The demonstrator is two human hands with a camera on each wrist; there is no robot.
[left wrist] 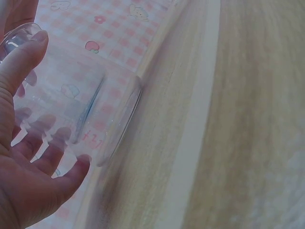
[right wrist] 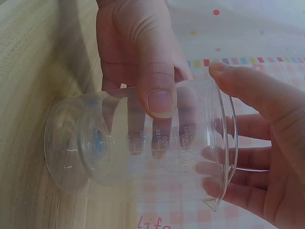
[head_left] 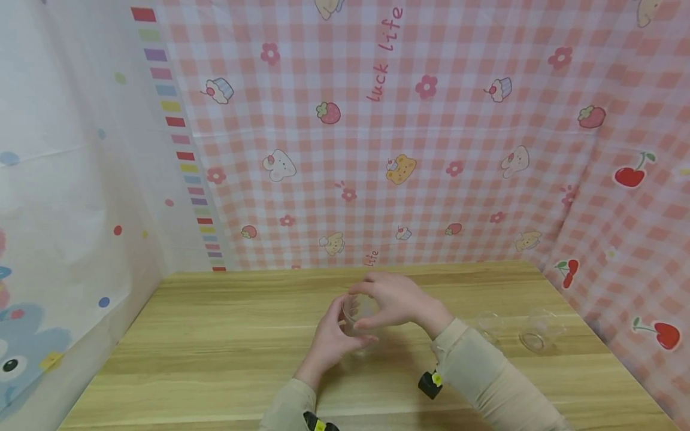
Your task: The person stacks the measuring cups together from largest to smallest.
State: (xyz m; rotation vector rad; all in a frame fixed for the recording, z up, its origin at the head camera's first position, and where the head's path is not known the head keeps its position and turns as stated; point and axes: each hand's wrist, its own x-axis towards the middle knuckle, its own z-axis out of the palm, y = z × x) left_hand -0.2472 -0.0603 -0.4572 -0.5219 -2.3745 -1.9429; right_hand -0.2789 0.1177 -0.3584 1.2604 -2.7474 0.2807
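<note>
A clear glass beaker (right wrist: pixel 181 164) with printed graduations and a pouring lip stands between both hands over the middle of the table. A second glass base (right wrist: pixel 59 143) shows below the inner one, so two glass vessels look nested. My left hand (head_left: pixel 330 338) holds the glass wall, its thumb (right wrist: pixel 161 98) on the near side and its fingers behind. At the rim, my right hand (head_left: pixel 396 299) grips with thumb and fingers spread around the edge. In the left wrist view, the outer base (left wrist: pixel 126 121) is at or just above the tabletop; contact is unclear.
Two more clear glass vessels stand at the right of the wooden table (head_left: pixel 215 347): one glass vessel (head_left: pixel 533 340) and another (head_left: pixel 489 328) partly behind the right sleeve. A pink checked cloth (head_left: pixel 323 149) hangs behind, with a white patterned sheet (head_left: pixel 59 191) at left.
</note>
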